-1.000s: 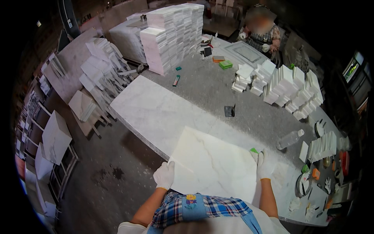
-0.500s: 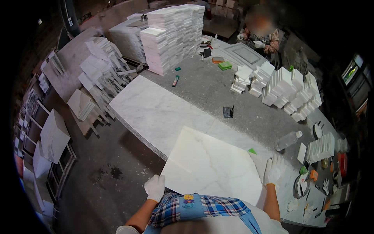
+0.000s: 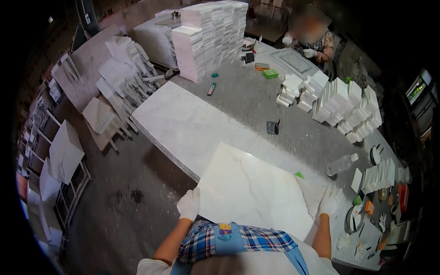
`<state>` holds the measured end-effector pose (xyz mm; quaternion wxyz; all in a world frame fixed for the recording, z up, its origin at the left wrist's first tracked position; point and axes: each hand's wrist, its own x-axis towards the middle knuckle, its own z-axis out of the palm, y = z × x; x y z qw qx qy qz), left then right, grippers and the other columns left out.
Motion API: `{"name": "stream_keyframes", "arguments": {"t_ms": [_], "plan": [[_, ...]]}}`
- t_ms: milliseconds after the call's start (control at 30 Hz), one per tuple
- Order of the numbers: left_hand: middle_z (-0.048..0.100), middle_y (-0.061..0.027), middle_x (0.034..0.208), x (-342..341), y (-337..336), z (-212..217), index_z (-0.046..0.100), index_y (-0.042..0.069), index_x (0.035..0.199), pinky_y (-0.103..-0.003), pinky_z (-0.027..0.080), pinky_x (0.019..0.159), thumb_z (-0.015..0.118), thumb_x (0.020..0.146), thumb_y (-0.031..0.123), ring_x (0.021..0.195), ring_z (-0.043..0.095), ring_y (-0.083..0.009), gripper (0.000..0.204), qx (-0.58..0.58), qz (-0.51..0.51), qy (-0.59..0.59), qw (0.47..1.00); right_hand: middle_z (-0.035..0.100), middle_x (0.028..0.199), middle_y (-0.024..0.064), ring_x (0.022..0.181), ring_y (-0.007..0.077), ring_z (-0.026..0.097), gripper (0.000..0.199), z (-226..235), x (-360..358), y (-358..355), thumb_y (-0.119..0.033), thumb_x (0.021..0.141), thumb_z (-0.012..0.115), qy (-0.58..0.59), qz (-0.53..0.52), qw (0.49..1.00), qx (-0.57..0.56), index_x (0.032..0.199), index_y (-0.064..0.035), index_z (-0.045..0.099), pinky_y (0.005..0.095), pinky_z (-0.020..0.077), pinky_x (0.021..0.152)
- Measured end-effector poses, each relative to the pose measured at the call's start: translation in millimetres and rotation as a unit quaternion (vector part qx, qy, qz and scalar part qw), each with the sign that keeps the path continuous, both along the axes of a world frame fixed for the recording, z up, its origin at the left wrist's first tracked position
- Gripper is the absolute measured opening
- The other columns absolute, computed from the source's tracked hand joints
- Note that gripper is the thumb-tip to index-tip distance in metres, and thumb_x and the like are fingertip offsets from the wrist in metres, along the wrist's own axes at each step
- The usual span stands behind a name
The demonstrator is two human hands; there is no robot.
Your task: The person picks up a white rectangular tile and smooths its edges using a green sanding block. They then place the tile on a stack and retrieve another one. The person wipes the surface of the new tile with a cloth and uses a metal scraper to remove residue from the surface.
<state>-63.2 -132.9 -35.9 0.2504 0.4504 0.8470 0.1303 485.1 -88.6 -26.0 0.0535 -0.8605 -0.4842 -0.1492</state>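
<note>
A large white marble slab [image 3: 256, 190] with grey veins lies before me, its near edge close to my apron. My gloved left hand [image 3: 188, 204] is closed around its left edge, fingers partly hidden beneath. At the slab's right side my gloved right hand [image 3: 330, 201] rests with fingers stretched out, beside a greyish triangular area [image 3: 312, 191]. Under the slab is a longer pale marble panel [image 3: 183, 119], which reaches to the far left on the table. A small green piece [image 3: 299, 175] shows by the slab's far right edge.
Tall stacks of white tiles [image 3: 213, 41] stand at the back; smaller tile piles [image 3: 337, 101] sit at the right. A clear plastic bottle [image 3: 341, 165] lies near my right hand. Slabs lean on racks [image 3: 66, 146] at the left. Across the table is another person [image 3: 316, 48] wearing gloves.
The view has shifted slightly. My left hand and the slab's left side have moved a little away from me. My right hand stays at the slab's right side.
</note>
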Motion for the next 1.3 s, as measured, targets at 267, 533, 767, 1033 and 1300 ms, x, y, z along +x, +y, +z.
{"name": "stream_keyframes", "arguments": {"t_ms": [267, 533, 767, 1033, 1300], "plan": [[0.068, -0.0245, 0.106, -35, -22, -49, 0.064, 0.0, 0.117, -0.045, 0.049, 0.088, 0.03, 0.098, 0.062, 0.1, 0.064, -0.04, 0.074, 0.0, 0.009, -0.177, 0.984, 0.043, 0.152, 0.0214, 0.137, 0.0346, 0.043, 0.063, -73, 143, -10, -0.052, 0.103, 0.037, 0.262, -0.063, 0.961, 0.059, 0.146, -0.006, 0.047, 0.0444, 0.039, 0.109], [0.068, -0.0184, 0.086, -41, -90, -49, 0.065, -0.007, 0.107, -0.038, 0.053, 0.071, 0.034, 0.098, 0.069, 0.077, 0.065, -0.0257, 0.082, -0.019, 0.196, -0.486, 0.851, 0.041, 0.155, 0.0107, 0.138, 0.0224, 0.042, 0.064, -38, 95, 19, -0.048, 0.105, 0.034, 0.543, -0.195, 0.802, 0.157, 0.149, -0.0023, 0.04, 0.0312, 0.029, 0.115], [0.069, -0.0169, 0.087, -63, -90, -79, 0.065, -0.003, 0.109, -0.036, 0.053, 0.068, 0.037, 0.099, 0.065, 0.076, 0.066, -0.0269, 0.075, -0.013, 0.283, -0.519, 0.806, 0.04, 0.156, 0.0086, 0.14, 0.019, 0.041, 0.066, -58, 137, 23, -0.051, 0.104, 0.032, 0.563, -0.203, 0.78, 0.18, 0.152, -0.007, 0.038, 0.0296, 0.0248, 0.116], [0.071, -0.0171, 0.098, -48, -19, -40, 0.069, -0.003, 0.108, -0.039, 0.052, 0.079, 0.045, 0.095, 0.062, 0.09, 0.066, -0.0264, 0.071, 0.014, 0.151, -0.426, 0.892, 0.04, 0.156, 0.011, 0.139, 0.0215, 0.041, 0.072, -67, 132, 17, -0.053, 0.101, 0.042, 0.593, -0.163, 0.763, 0.2, 0.152, -0.002, 0.037, 0.0298, 0.0263, 0.116], [0.072, -0.0186, 0.1, -47, 8, -41, 0.069, -0.008, 0.109, -0.035, 0.051, 0.083, 0.05, 0.096, 0.054, 0.094, 0.068, -0.0258, 0.066, -0.01, 0.024, -0.346, 0.938, 0.042, 0.154, 0.0135, 0.137, 0.0257, 0.044, 0.072, -63, 123, 10, -0.052, 0.101, 0.044, 0.583, -0.14, 0.78, 0.182, 0.15, 0.0006, 0.038, 0.0331, 0.0307, 0.114]]}}
